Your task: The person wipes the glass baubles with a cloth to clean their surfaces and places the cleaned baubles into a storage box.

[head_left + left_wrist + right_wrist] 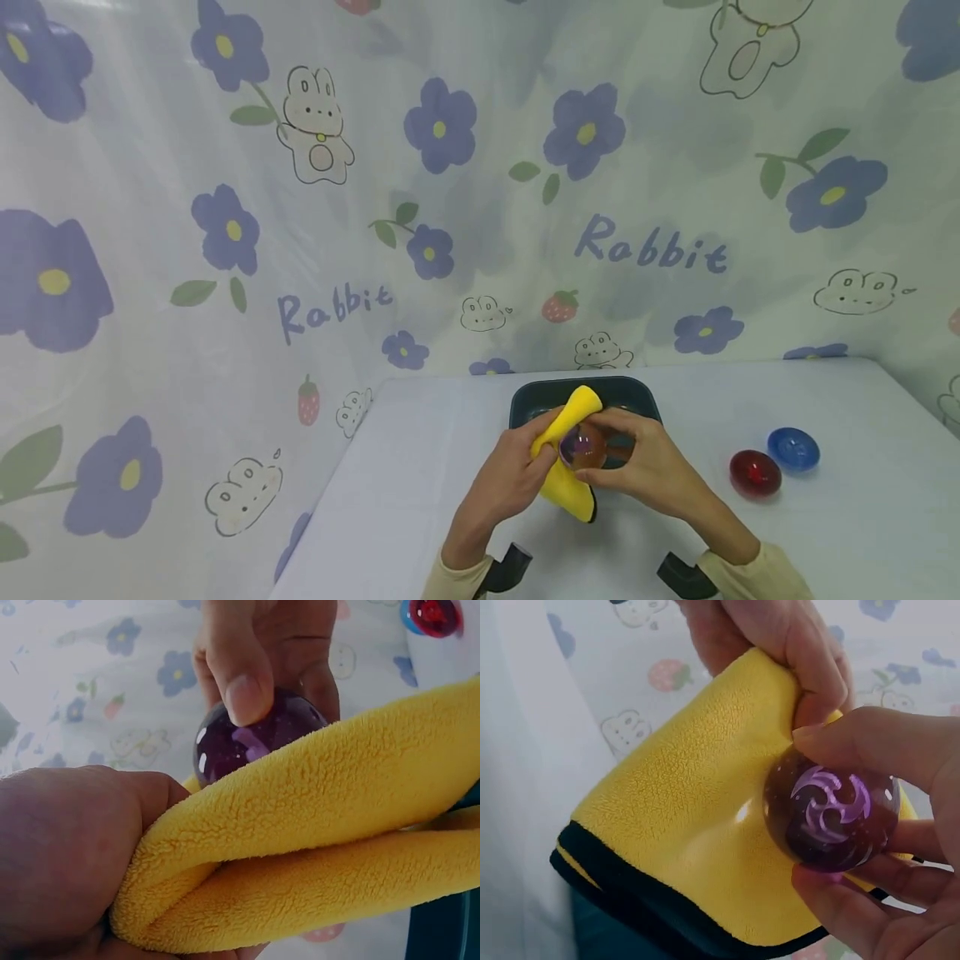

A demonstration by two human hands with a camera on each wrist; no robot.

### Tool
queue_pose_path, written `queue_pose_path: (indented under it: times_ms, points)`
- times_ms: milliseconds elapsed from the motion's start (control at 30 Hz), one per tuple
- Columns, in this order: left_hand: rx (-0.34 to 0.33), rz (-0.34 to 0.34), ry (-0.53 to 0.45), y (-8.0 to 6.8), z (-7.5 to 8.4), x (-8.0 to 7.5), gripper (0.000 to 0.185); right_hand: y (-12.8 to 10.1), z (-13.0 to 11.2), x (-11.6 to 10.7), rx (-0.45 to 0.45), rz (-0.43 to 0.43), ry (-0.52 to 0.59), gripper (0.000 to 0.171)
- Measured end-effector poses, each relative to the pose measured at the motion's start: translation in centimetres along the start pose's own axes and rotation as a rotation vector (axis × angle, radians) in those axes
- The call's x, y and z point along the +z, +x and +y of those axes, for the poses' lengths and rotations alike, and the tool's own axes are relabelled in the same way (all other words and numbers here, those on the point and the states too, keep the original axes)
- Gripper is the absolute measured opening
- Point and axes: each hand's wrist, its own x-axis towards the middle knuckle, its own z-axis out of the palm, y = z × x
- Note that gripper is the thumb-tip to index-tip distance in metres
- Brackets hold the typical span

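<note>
Right hand (pixel 652 467) pinches purple glass orb (pixel 831 819) steady — left hand (pixel 510 479) grips folded yellow cloth (pixel 315 855) against it for wiping, above desk (pixel 420 500).

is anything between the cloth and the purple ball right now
Nothing visible. The yellow cloth, gripped by the left hand, lies right against the purple ball, which the right hand pinches.
</note>
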Motion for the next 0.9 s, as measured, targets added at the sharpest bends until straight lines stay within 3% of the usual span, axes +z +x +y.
queue_pose_path:
  times_ms: [333,533,700,900]
  points:
    - [-0.028,-0.013,-0.074,-0.05,0.00,0.00,0.046,0.03,0.15,-0.12,-0.072,0.058,0.059,0.058]
    - [-0.072,0.037,-0.066,-0.11,0.31,0.19,0.037,0.13,0.08,-0.08,-0.058,0.089,0.068,0.059]
    - [-0.101,0.086,-0.070,-0.14,0.59,0.10,0.045,0.18,0.04,-0.04,-0.036,0.112,0.046,0.058]
    - [-0.110,0.099,-0.073,-0.13,0.70,0.12,0.055,0.23,0.20,-0.13,-0.055,0.129,0.050,0.058]
